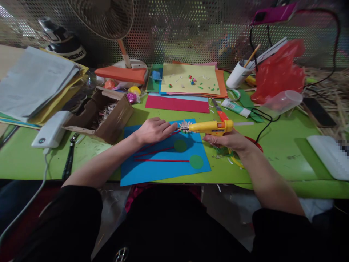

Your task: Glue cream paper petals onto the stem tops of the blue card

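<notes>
A blue paper sheet (163,163) lies on the green table (272,153) in front of me. It carries thin red strips (160,160) like stems and two green paper discs (196,161). A small pale paper flower (185,125) sits at the sheet's top edge. My left hand (154,130) lies on the sheet with its fingers stretched toward the flower, pressing a red strip. My right hand (231,140) grips a yellow glue gun (211,127), whose nozzle points left at the flower.
An open cardboard box (102,116) stands left of the sheet, with a white power bank (51,129) and paper stacks beyond. Coloured sheets (188,83), a glue tube (236,108), a cup of pencils (240,74), a red bag (278,72) and a fan (109,18) crowd the back.
</notes>
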The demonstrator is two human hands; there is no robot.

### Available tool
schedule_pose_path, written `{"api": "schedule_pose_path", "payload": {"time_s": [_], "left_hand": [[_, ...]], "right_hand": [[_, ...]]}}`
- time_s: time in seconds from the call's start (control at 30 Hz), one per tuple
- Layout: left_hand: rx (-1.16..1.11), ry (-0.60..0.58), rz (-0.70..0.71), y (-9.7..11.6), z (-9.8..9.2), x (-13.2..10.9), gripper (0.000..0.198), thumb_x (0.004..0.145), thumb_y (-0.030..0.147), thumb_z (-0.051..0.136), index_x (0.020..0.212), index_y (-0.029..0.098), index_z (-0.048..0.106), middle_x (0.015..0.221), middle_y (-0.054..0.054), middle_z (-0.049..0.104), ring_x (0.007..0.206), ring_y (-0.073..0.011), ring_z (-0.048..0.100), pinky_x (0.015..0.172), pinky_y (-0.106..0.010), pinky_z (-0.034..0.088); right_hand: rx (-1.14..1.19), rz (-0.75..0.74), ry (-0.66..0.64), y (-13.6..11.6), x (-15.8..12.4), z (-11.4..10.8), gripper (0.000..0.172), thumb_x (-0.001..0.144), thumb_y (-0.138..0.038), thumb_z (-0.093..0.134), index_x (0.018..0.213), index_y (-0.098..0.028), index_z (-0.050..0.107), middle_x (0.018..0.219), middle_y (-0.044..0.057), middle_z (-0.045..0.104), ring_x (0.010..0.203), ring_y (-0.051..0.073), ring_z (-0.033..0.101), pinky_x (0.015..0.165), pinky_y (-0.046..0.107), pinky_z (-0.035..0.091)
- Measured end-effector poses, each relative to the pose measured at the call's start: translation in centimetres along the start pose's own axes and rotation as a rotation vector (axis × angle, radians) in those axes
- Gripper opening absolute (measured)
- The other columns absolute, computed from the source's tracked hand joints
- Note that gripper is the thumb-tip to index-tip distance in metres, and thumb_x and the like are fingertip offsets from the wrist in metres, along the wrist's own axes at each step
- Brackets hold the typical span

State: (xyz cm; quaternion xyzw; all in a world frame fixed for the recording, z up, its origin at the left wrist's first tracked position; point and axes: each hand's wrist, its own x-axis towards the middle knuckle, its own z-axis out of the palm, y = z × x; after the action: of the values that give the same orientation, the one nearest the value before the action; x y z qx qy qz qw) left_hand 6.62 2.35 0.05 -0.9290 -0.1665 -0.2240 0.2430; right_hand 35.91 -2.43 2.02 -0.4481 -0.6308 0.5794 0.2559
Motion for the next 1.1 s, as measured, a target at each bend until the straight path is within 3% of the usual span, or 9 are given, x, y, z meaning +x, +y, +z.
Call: {"api": "schedule_pose_path", "payload": {"time_s": [0.2, 0.43, 0.7, 0.97, 1.1], "left_hand": [[0.015, 0.007, 0.010, -0.02, 0.14, -0.12, 0.023, 0.101, 0.021, 0.035, 0.108, 0.017, 0.057, 0.061, 0.001, 0.063, 0.052, -0.0110, 0.056, 0.047, -0.027, 0.036], [0.073, 0.112, 0.065, -0.01, 0.02, 0.01, 0.018, 0.099, 0.018, 0.041, 0.105, 0.014, 0.058, 0.059, 0.002, 0.062, 0.049, -0.0116, 0.054, 0.047, -0.027, 0.036], [0.011, 0.007, 0.008, 0.03, 0.12, -0.19, 0.023, 0.101, 0.021, 0.036, 0.107, 0.017, 0.058, 0.060, 0.001, 0.062, 0.051, -0.0114, 0.056, 0.047, -0.027, 0.036], [0.070, 0.072, 0.065, 0.03, -0.16, -0.04, 0.019, 0.099, 0.019, 0.041, 0.105, 0.015, 0.060, 0.061, 0.001, 0.063, 0.051, -0.0118, 0.055, 0.048, -0.027, 0.037], [0.057, 0.038, 0.059, 0.03, -0.16, -0.11, 0.022, 0.099, 0.019, 0.040, 0.107, 0.016, 0.060, 0.063, 0.001, 0.064, 0.053, -0.0118, 0.056, 0.049, -0.026, 0.037]], "right_hand": [[0.005, 0.024, 0.001, -0.17, -0.07, 0.12, 0.036, 0.069, -0.057, 0.076, 0.076, -0.024, 0.062, 0.049, -0.005, 0.044, 0.040, 0.009, 0.036, 0.033, 0.026, 0.030], [-0.012, -0.001, -0.022, 0.14, 0.08, -0.03, 0.034, 0.072, -0.055, 0.076, 0.076, -0.023, 0.063, 0.050, -0.005, 0.044, 0.042, 0.009, 0.036, 0.035, 0.025, 0.029], [-0.025, -0.003, -0.008, 0.38, 0.04, -0.12, 0.035, 0.071, -0.054, 0.076, 0.077, -0.022, 0.064, 0.049, -0.007, 0.043, 0.041, 0.007, 0.035, 0.034, 0.023, 0.030], [0.002, 0.007, 0.009, 0.41, 0.01, -0.02, 0.032, 0.071, -0.050, 0.078, 0.079, -0.022, 0.065, 0.049, -0.006, 0.043, 0.041, 0.007, 0.034, 0.034, 0.023, 0.028], [0.008, 0.009, 0.036, 0.02, -0.08, 0.15, 0.032, 0.069, -0.049, 0.080, 0.081, -0.022, 0.066, 0.052, -0.006, 0.045, 0.042, 0.007, 0.034, 0.035, 0.024, 0.029]]}}
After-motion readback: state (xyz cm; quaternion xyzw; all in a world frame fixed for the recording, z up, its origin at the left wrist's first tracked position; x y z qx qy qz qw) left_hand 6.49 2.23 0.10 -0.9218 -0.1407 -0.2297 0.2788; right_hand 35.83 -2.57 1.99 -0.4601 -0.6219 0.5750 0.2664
